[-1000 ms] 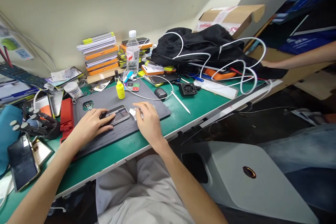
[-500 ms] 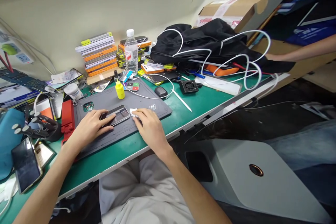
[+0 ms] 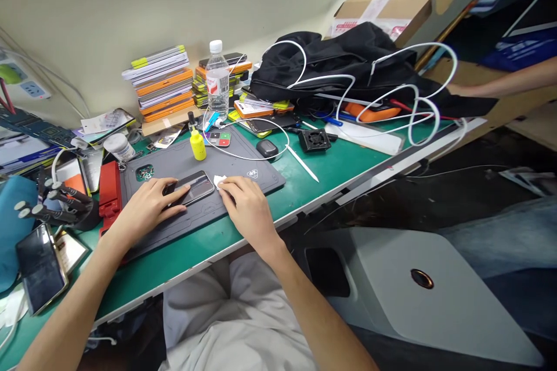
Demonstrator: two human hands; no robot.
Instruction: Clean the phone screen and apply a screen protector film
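A dark phone [image 3: 194, 187] lies flat on the grey work mat [image 3: 235, 168]. My left hand [image 3: 145, 210] rests on the phone's left end, fingers pressing it down. My right hand [image 3: 246, 208] is just right of the phone, fingertips on a small white wipe [image 3: 218, 181] that lies on the mat beside the phone's right end. A small yellow bottle [image 3: 198, 145] stands on the mat behind the phone.
A water bottle [image 3: 217, 84] and stacks of boxed phone cases [image 3: 163, 84] stand at the back. A black bag [image 3: 339, 66] with white cables [image 3: 391, 98] lies right. Another phone [image 3: 39, 266] sits front left. Another person's arm [image 3: 509, 82] reaches in at far right.
My right hand slid left with the wipe, from the middle of the mat to the phone's right end. My left hand stayed on the phone.
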